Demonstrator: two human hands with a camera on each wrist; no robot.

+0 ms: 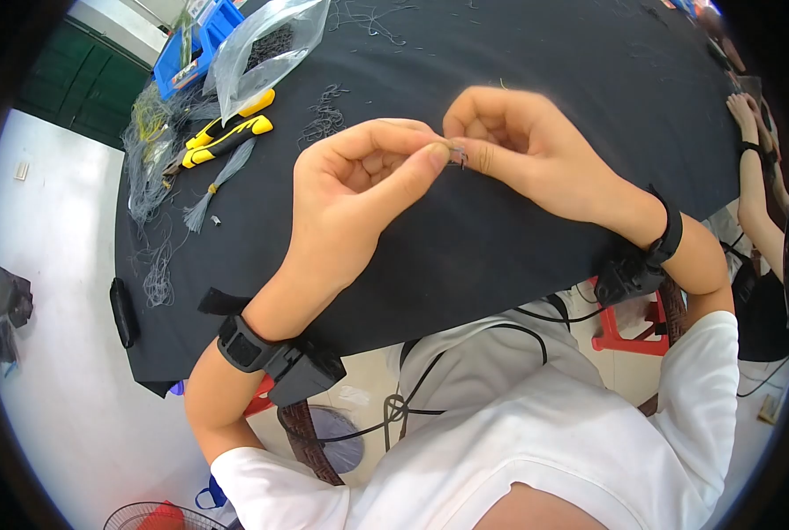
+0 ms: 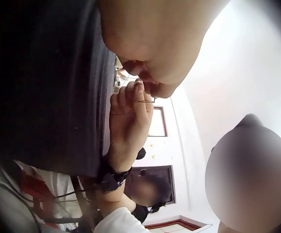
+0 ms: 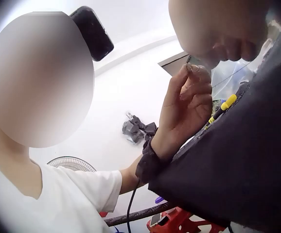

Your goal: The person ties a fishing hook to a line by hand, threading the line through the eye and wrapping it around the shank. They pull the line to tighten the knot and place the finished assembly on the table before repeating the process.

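Over the black-covered table, both hands meet fingertip to fingertip. My left hand [image 1: 350, 177] pinches a small, thin fish hook [image 1: 462, 160] between thumb and forefinger, its dark bent end showing past the fingertips. Against it, the thumb and curled forefinger of my right hand [image 1: 536, 146] pinch a fine fishing line, mostly hidden by the fingers. In the left wrist view the hook [image 2: 153, 100] sticks out as a thin wire beside the touching fingertips. A thin line [image 3: 234, 75] shows near the hands in the right wrist view.
Yellow-black pliers [image 1: 226, 141] and a tied bundle of grey line [image 1: 219, 187] lie left on the black cloth [image 1: 465, 256]. Beyond them are a clear plastic bag [image 1: 271, 53] of dark pieces, a blue bin [image 1: 202, 44] and loose tangles [image 1: 325, 115]. Another person's arm [image 1: 752, 185] is at right.
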